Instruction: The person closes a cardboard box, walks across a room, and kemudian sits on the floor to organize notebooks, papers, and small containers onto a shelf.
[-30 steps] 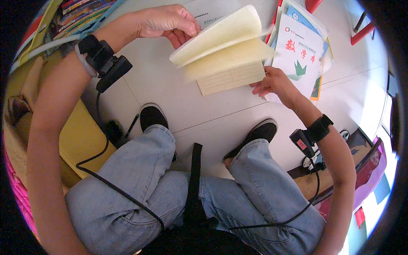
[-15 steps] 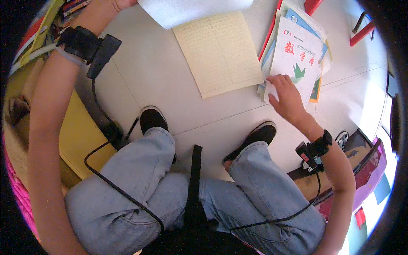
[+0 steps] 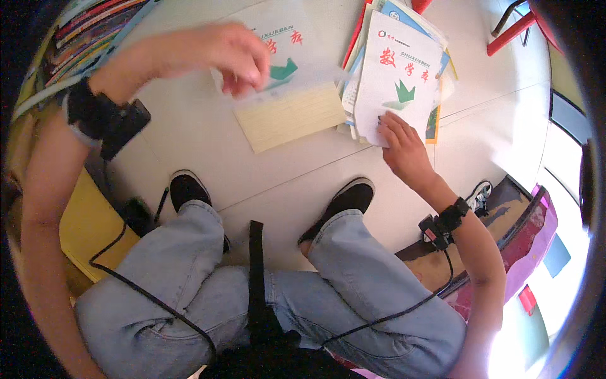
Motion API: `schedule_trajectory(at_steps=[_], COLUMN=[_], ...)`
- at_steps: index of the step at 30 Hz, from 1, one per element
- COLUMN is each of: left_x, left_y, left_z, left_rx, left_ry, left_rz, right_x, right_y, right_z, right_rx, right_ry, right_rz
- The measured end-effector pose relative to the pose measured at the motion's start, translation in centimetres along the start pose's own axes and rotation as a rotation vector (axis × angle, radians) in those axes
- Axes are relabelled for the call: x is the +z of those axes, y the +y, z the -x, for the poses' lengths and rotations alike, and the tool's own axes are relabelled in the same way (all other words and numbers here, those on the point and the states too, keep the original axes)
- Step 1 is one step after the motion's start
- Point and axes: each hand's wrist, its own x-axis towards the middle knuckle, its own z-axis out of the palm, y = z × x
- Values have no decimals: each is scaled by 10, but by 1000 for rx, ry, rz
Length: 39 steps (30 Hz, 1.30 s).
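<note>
My left hand (image 3: 240,60) is over a white exercise book (image 3: 303,66) with a green shape on its cover. Motion blurs its curled fingers, so whether they grip the book is unclear. The book's blurred lower edge covers the upper part of a cream ruled page (image 3: 290,120) on the floor. To the right, a second white exercise book (image 3: 410,60) with red characters and a green shape lies on top of a loose stack. My right hand (image 3: 404,145) holds this book at its near edge, fingers bent on the cover and thumb hidden.
Under the second book lie blue, red-edged and yellow booklets (image 3: 435,120). Several thin books (image 3: 95,38) stand at the far left. Red stool legs (image 3: 511,35) rise at the far right. A box with a shoe (image 3: 481,197) is by my right arm, and yellow boxes (image 3: 95,227) stand on the left.
My left hand has come down and right, and the white book's printed cover now shows over the ruled page. My right hand's fingers have moved onto the stack's top book. The view has shifted.
</note>
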Motion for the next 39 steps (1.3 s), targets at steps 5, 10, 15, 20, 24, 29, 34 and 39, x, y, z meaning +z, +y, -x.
schedule_trajectory(at_steps=[5, 10, 15, 20, 24, 29, 34, 39], left_x=[48, 71, 74, 114, 131, 141, 137, 133], left_y=[8, 12, 14, 3, -7, -22, -28, -39], left_z=[-46, -87, -108, -146, -158, -156, -158, -161], left_rx=[-87, -131, -119, -28, 164, 115, 77, 20], left_ry=[16, 174, 313, 503, 649, 736, 779, 758], left_rz=[44, 379, 494, 1134, 1465, 1388, 1303, 1228], right_x=[-34, -43, -44, -26, -20, -22, -20, -23], right_y=[6, 7, 15, 21, 35, 53, 65, 76], right_z=[1, 7, 3, -2, -8, -13, -9, -3], right_rx=[336, 472, 710, 738, 797, 840, 909, 880], right_ry=[195, 220, 254, 317, 345, 332, 309, 291], right_rz=[-616, -652, -894, -1015, -1175, -1443, -1473, -1610])
